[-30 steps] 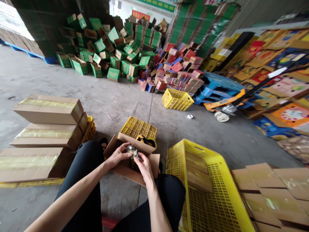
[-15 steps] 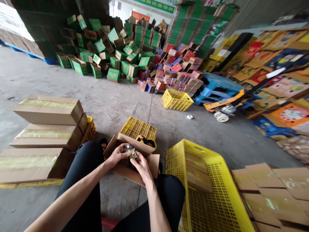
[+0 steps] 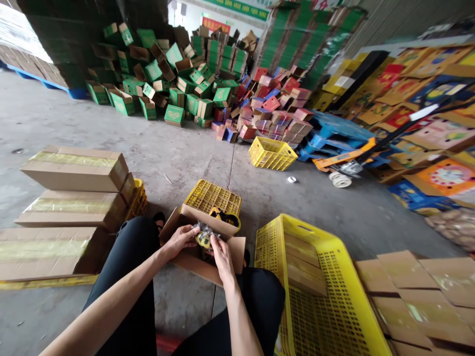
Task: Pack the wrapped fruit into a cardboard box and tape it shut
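Observation:
Between my two hands is a small yellow item in crinkled clear plastic wrap (image 3: pixel 204 238); its exact kind does not show. My left hand (image 3: pixel 182 238) pinches the wrap on the left side, and my right hand (image 3: pixel 221 253) grips it on the right. Both hands are over an open cardboard box (image 3: pixel 236 249) whose flaps stand up between my knees. What lies inside the box is mostly hidden by the hands. Just behind it, a tape dispenser (image 3: pixel 225 216) with yellow parts rests on an upturned yellow crate (image 3: pixel 213 194).
Taped cartons (image 3: pixel 70 170) are stacked at my left. At my right stands a large yellow crate (image 3: pixel 334 242) with flat cardboard inside, beside more cartons (image 3: pixel 419 291). Farther off are a small yellow crate (image 3: pixel 272 153), a pallet jack (image 3: pixel 347 160) and heaped green boxes (image 3: pixel 174 114).
My hands have moved slightly apart, and the plastic wrap is spread wider, showing more of the yellow item. The surroundings are unchanged.

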Demonstrator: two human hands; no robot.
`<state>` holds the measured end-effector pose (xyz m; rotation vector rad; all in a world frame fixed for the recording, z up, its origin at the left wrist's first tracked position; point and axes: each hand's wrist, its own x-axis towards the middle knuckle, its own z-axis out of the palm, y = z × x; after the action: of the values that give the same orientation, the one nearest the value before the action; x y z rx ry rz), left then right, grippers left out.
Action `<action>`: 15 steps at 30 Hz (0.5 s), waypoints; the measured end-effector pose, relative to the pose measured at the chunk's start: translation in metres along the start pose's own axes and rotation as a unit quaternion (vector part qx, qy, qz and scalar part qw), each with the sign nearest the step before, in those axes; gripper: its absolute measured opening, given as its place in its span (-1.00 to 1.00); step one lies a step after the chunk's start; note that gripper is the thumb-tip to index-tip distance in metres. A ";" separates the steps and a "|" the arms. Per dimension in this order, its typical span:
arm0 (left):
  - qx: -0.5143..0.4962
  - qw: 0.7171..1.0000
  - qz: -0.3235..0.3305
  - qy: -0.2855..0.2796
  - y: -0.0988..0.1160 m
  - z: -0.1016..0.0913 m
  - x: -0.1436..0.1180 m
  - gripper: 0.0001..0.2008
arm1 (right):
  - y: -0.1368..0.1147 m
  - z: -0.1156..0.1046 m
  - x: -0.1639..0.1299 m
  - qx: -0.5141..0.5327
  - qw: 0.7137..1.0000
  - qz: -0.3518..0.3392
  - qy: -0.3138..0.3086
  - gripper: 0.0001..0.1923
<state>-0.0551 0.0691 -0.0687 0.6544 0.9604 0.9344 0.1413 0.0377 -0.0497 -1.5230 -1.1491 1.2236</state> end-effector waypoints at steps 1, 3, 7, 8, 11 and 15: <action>0.003 1.000 0.005 0.005 0.000 0.000 0.000 -0.43 | -0.001 0.000 0.000 0.001 1.000 0.011 0.001 -0.36; 0.011 1.000 0.014 0.012 0.001 0.000 -0.001 -0.38 | -0.001 0.000 -0.001 0.004 1.000 0.026 -0.001 -0.34; 0.031 0.999 0.031 -0.001 0.002 0.000 -0.001 -0.45 | -0.003 0.000 -0.001 0.004 0.999 0.025 -0.022 -0.32; 0.032 0.999 0.038 0.000 0.002 0.000 0.000 -0.48 | -0.003 0.000 -0.001 0.003 0.999 0.025 -0.029 -0.31; 0.022 0.998 0.053 0.024 0.001 0.000 0.000 -0.50 | -0.002 -0.001 -0.001 0.001 0.999 0.033 -0.040 -0.32; 0.004 0.998 0.053 0.036 0.001 0.000 0.001 -0.49 | 0.004 0.000 -0.001 0.049 0.997 0.048 -0.022 -0.36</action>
<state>-0.0549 0.0709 -0.0685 0.6875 1.0024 1.0538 0.1416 0.0363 -0.0530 -1.4983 -1.0379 1.3639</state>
